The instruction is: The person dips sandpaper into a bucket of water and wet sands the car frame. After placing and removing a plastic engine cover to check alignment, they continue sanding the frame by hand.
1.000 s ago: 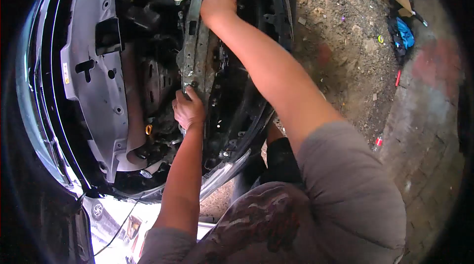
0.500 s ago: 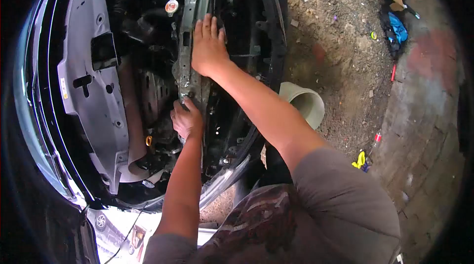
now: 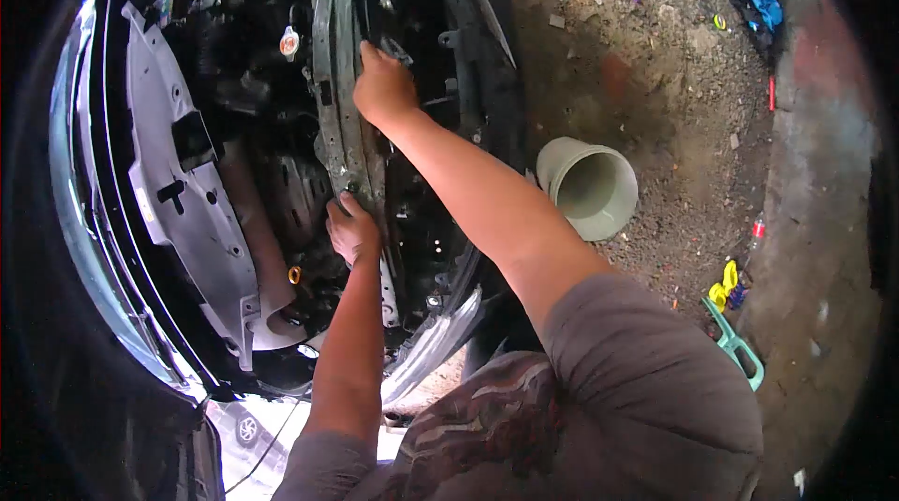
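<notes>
A long grey metal crossbar (image 3: 330, 131) runs up and down across the open front of a car. My left hand (image 3: 354, 231) is at its lower part, fingers curled round the left edge and the thumb near a bolt (image 3: 351, 187). Higher up, my right hand (image 3: 386, 89) is at the bar's right edge, with one finger pointing up along it and the others bent down into the dark gap. What those fingers hold, if anything, is hidden. An orange-marked cap (image 3: 289, 43) lies left of the bar.
A grey plastic cover (image 3: 201, 211) lies left in the engine bay, near a yellow ring (image 3: 294, 274). On the ground to the right are a pale bucket (image 3: 596, 192), a red-capped bottle (image 3: 758, 231), yellow items (image 3: 724, 286), a green plastic piece (image 3: 740, 351) and a blue bundle (image 3: 760, 1).
My right hand has come down along the crossbar from its upper part, and its spread fingers have curled. My left hand stays at the lower part. The view has shifted, showing the whole bucket.
</notes>
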{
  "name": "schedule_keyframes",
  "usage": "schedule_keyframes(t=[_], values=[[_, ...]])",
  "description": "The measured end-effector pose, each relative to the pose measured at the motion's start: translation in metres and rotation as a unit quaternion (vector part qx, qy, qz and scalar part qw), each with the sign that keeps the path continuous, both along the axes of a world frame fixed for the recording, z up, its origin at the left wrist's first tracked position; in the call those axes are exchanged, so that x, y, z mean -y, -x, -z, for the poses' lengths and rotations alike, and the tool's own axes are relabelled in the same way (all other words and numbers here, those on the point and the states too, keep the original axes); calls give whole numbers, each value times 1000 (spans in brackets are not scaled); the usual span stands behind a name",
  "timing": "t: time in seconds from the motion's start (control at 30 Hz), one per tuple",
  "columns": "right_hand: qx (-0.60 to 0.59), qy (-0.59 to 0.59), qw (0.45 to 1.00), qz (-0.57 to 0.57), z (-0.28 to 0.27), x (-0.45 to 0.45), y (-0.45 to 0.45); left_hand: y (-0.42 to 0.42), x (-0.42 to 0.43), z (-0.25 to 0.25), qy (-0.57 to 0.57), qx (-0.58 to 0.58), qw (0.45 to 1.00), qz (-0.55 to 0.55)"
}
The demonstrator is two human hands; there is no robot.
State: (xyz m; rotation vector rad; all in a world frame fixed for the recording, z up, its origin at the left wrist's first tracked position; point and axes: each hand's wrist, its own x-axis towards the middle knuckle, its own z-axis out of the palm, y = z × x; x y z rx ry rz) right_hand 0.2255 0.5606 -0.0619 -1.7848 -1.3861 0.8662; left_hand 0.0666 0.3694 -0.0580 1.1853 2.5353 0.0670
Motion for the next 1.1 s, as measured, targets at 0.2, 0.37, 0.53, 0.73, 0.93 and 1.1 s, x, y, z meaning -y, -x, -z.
schedule_keyframes(t=[0.2, 0.37, 0.53, 0.73, 0.93, 1.1], values=[[-236, -37, 955, 175, 22, -16, -27, 9, -47, -13, -269, 15, 959, 86], [-284, 129, 948, 63, 8, -27, -25, -32, -164, -11, -260, 54, 955, 130], [-173, 94, 980, 27, 32, -29, -18, -69, -178, -16, -106, -57, 987, 102], [-310, 35, 933, 181, 7, 0, -49, -57, -187, -13, -64, -62, 985, 145], [-233, -31, 968, 93, -4, -8, 6, -50, -188, -9, -60, -59, 985, 150], [-72, -63, 990, 107, -13, -15, 26, -41, -189, -5, -7, -17, 990, 138]])
